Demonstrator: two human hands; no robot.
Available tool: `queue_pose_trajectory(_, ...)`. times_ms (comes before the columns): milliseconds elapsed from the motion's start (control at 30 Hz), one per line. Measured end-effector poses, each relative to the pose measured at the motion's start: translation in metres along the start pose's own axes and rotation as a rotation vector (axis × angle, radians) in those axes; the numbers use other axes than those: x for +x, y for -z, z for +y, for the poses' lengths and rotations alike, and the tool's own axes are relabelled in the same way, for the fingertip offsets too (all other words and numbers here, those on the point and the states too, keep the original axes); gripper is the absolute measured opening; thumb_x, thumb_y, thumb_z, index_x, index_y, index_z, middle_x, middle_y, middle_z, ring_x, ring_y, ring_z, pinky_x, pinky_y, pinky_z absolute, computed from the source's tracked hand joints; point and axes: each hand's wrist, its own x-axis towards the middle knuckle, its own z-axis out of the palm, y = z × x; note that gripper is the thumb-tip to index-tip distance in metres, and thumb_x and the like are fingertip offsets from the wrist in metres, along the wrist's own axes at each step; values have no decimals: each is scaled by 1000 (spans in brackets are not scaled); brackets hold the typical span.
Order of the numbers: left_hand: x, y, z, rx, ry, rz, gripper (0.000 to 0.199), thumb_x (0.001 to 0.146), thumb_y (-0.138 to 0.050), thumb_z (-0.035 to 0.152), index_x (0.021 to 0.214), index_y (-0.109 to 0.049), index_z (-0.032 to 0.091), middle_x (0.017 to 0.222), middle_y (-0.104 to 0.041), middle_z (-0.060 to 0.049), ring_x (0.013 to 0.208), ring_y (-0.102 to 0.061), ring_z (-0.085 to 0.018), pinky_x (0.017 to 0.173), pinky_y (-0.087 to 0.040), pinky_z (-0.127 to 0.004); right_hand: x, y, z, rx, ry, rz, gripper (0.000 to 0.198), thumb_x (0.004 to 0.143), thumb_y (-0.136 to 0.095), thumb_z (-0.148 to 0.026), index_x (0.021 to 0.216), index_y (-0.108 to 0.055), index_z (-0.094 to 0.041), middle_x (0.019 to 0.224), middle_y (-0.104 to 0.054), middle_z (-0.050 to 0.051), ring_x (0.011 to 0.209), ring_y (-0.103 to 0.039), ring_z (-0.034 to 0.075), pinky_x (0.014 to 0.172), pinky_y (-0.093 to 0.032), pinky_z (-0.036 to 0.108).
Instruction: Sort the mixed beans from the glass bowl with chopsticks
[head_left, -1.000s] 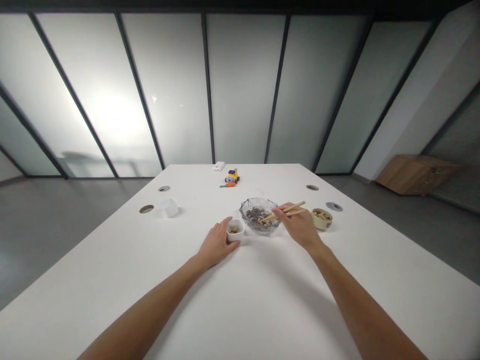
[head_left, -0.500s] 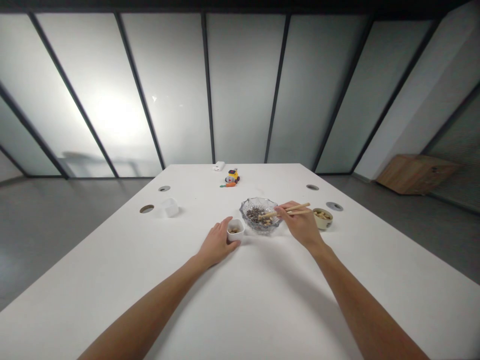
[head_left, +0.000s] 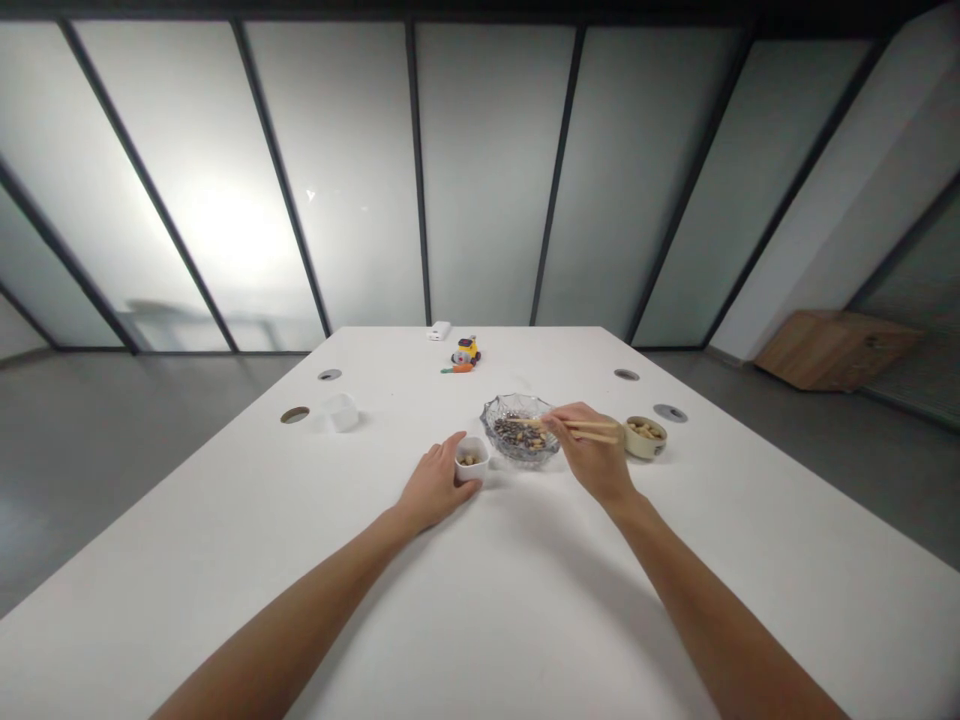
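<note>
My left hand (head_left: 439, 480) is wrapped round the left side of a small white cup (head_left: 472, 472) standing on the table, with a few brownish pieces inside it. In my right hand (head_left: 596, 450) is a pair of wooden chopsticks (head_left: 589, 431), their tips over the dark seeds (head_left: 517, 432) in a clear glass bowl (head_left: 501, 455). Some pale, nut-like pieces lie among the seeds. Whether the tips pinch anything is too small to tell. Just right of my right hand stands a cream-coloured round tin (head_left: 643, 447) holding pale, peanut-like pieces.
A translucent plastic container (head_left: 341, 413) sits on the left of the white table (head_left: 480, 600). Farther back are a yellow toy vehicle (head_left: 466, 350), an orange toy carrot (head_left: 459, 369) and a white box-like object (head_left: 439, 331). Round cable holes line both sides.
My right hand has shifted slightly left, and the chopstick tips have moved up and left within the glass bowl. The left hand and the white cup stay in place.
</note>
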Motion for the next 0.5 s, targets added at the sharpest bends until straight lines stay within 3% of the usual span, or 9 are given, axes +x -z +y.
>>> queue_pose_trajectory(267, 0, -1, -1, -15, -11, 6, 71, 86, -71, 36, 148, -42, 19, 136, -64, -15, 126, -60, -34, 106, -48, -48, -2, -5, 16, -62, -40, -138, 49, 99, -50, -63, 82, -76, -24, 85, -75, 7, 80, -71, 24, 79, -55, 38)
queue_pose_trajectory(500, 0, -4, -4, -15, -14, 15, 71, 85, -72, 36, 148, -42, 20, 137, -63, -15, 126, -60, -34, 107, -48, -49, -2, -5, 18, -56, -51, -127, 50, 99, -49, -64, 84, -76, -24, 86, -75, 8, 79, -71, 24, 77, -55, 38)
